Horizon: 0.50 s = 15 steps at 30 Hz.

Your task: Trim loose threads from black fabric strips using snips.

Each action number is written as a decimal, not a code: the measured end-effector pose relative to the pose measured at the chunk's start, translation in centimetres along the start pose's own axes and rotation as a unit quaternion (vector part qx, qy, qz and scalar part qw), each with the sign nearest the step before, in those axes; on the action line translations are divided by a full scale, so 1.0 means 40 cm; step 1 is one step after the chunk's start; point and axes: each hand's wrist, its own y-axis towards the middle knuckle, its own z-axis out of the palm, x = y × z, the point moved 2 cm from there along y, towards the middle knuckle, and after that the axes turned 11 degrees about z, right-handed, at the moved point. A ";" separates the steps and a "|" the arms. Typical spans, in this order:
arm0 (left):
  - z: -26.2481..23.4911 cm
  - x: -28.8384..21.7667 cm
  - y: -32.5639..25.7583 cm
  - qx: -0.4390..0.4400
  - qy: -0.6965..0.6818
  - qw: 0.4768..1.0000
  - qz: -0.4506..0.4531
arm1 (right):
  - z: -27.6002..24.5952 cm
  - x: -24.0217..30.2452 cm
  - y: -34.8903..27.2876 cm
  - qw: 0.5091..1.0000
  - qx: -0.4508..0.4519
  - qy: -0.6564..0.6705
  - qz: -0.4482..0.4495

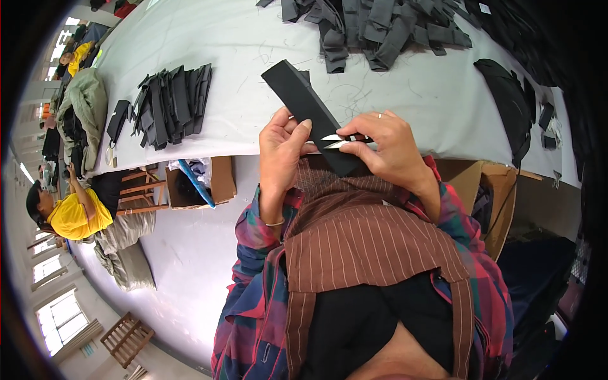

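Observation:
My left hand [283,145] is closed on a folded black fabric strip [308,104], its thumb lying along the strip's face. The strip slants from upper left to lower right, in front of my apron. In my right hand [391,144] is a pair of thread snips [335,140], white-tipped with dark handles. Their two blades stand apart, with the points at the strip's right edge near its lower end. Whether they touch a thread there is too small to tell.
A row of black fabric strips [171,104] lies left on the white-covered table [240,95]; a loose heap of dark strips [380,28] lies at the far side. Cardboard boxes [223,180] stand below the table edge. A person in yellow [79,215] is at the left.

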 end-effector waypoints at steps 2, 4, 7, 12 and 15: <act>0.001 0.001 0.000 -0.005 -0.004 1.000 -0.005 | 0.009 0.004 -0.001 0.998 -0.027 -0.020 -0.043; 0.001 0.001 -0.002 -0.009 -0.007 1.000 -0.009 | 0.007 0.008 -0.002 0.996 -0.022 -0.047 -0.069; -0.005 0.005 -0.009 -0.009 -0.010 0.999 -0.036 | -0.004 -0.003 -0.004 0.994 -0.019 -0.061 -0.088; -0.002 -0.002 -0.013 0.015 -0.045 0.997 -0.053 | -0.008 -0.031 0.025 0.996 -0.081 -0.002 -0.025; 0.006 -0.002 -0.026 0.029 -0.085 0.994 -0.063 | 0.004 -0.028 0.054 0.992 -0.119 0.042 -0.026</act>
